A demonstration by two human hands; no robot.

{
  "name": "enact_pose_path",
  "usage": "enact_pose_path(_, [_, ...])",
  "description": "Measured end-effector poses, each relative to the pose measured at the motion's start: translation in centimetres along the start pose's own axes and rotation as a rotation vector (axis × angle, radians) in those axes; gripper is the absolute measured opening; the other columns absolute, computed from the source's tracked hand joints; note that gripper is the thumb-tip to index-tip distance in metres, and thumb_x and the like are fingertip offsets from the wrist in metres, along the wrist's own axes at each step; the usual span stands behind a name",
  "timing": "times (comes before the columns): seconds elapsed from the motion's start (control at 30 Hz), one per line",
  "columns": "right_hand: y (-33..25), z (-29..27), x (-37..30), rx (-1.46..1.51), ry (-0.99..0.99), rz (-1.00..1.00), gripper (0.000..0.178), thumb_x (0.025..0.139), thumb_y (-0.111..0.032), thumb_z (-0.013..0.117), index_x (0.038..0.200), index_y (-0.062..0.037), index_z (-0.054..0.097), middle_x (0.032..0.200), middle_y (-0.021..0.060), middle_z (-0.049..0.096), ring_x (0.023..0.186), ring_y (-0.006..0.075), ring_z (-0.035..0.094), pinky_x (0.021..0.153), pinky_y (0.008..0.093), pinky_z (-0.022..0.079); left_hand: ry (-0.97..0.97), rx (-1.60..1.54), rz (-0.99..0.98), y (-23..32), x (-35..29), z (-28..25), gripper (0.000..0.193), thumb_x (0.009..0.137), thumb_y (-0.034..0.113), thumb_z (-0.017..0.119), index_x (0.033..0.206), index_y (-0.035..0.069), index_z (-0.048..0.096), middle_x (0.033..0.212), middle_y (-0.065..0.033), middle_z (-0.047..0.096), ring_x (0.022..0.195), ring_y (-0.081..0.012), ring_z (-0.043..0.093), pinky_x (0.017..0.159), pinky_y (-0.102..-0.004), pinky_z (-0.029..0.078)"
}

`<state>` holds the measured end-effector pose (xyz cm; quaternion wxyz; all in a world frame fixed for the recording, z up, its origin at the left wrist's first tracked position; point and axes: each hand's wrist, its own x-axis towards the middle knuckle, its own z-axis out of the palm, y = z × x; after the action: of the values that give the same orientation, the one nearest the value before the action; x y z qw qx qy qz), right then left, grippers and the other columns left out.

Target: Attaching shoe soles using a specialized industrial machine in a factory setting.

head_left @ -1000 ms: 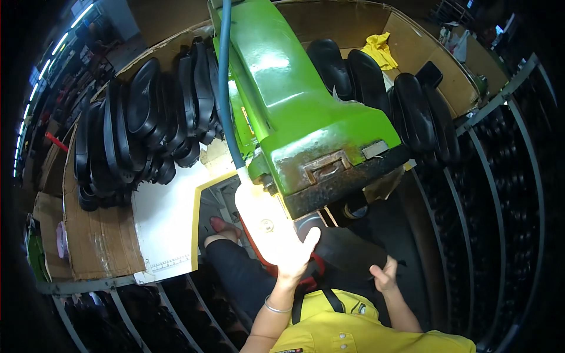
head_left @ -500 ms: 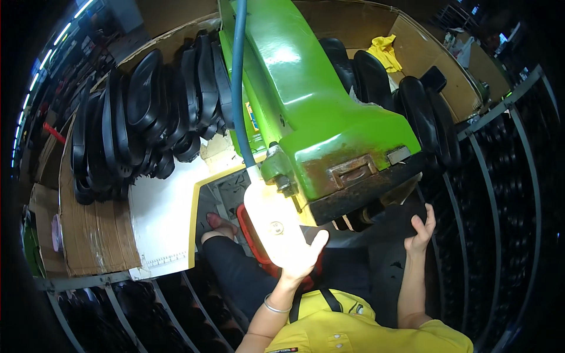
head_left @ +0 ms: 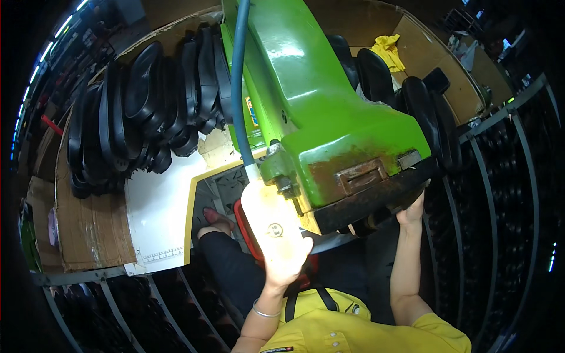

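Note:
A large green machine head [head_left: 347,141] with a dark, worn lower edge fills the middle of the view. Hanging on a blue-grey hose is a glowing white lamp [head_left: 271,220], at the machine's left side. My left hand [head_left: 286,266] is just below the lamp; its thumb shows, while its fingers are hidden behind the lamp and lost in glare. My right hand [head_left: 412,212] reaches up to the right end of the machine's lower edge, which covers its fingers. What either hand touches or holds there is hidden.
Black shoe soles [head_left: 144,88] stand in rows at the left, and more soles [head_left: 421,109] lie right of the machine. A yellow cloth [head_left: 387,52] lies in the cardboard box [head_left: 438,56]. Metal racks [head_left: 491,194] flank me. A red container [head_left: 242,223] sits below, near my leg.
My right hand has moved up and slightly left, so its fingers pass behind the machine's edge. My left hand has shifted slightly left and down, its thumb lower and nearer the palm.

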<state>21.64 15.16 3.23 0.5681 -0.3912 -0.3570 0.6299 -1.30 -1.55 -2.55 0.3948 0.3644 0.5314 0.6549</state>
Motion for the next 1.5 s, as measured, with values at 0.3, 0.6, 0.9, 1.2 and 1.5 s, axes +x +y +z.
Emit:
enact_pose_path(0.3, [0.6,0.4,-0.3,-0.026,-0.089,-0.176,0.037,0.073,-0.002,0.067,0.107,-0.0004,0.051,0.094,0.0088,0.061,0.085,0.0158,0.06,0.078,0.0274,0.048,-0.182,-0.156,-0.102,2.1,-0.1,-2.2,0.061,0.076,-0.003,0.07,0.131,-0.002,0.042,0.123,-0.0091,0.052,0.115,-0.0201,0.049,0.101,-0.0342,0.038])
enact_pose_path(0.6, [-1.9,-0.9,0.7,-0.065,-0.008,-0.141,0.027,0.08,0.0,0.064,0.104,-0.0027,0.052,0.094,0.0102,0.062,0.082,0.0167,0.062,0.075,0.0269,0.052,-0.019,0.165,0.058,0.8,1.6,1.8,0.027,0.083,0.005,0.068,0.105,0.002,0.054,0.089,-0.0004,0.055,0.08,-0.0084,0.05,0.073,-0.0238,0.043])
enact_pose_path(0.9, [0.0,2.6,-1.3,-0.054,0.031,-0.056,0.029,0.077,0.001,0.064,0.103,-0.0032,0.052,0.092,0.0075,0.061,0.08,0.0145,0.061,0.072,0.0258,0.051,0.093,-0.162,0.066,5.2,1.1,-0.4,0.034,0.082,0.008,0.065,0.11,-0.01,0.057,0.101,-0.0113,0.064,0.091,-0.0184,0.062,0.086,-0.0297,0.048])
enact_pose_path(1.2, [2.6,3.8,-3.5,-0.118,-0.063,-0.015,0.04,0.07,0.0,0.061,0.109,0.0018,0.054,0.106,0.0075,0.058,0.098,0.0147,0.055,0.089,0.0278,0.041,0.176,-0.299,-0.146,4.5,-1.3,-5.2,0.029,0.079,0.001,0.064,0.106,-0.008,0.058,0.097,-0.0086,0.065,0.087,-0.0126,0.06,0.082,-0.0246,0.045])
enact_pose_path(1.5, [3.5,7.6,-5.3,-0.151,-0.278,-0.004,0.037,0.073,0.003,0.068,0.109,0.0037,0.059,0.106,0.0072,0.064,0.096,0.0155,0.061,0.087,0.0288,0.046,0.226,-0.44,-0.277,0.8,-6.9,-8.7,0.037,0.083,0.006,0.064,0.116,-0.007,0.051,0.107,-0.0122,0.061,0.095,-0.0183,0.06,0.088,-0.031,0.048])
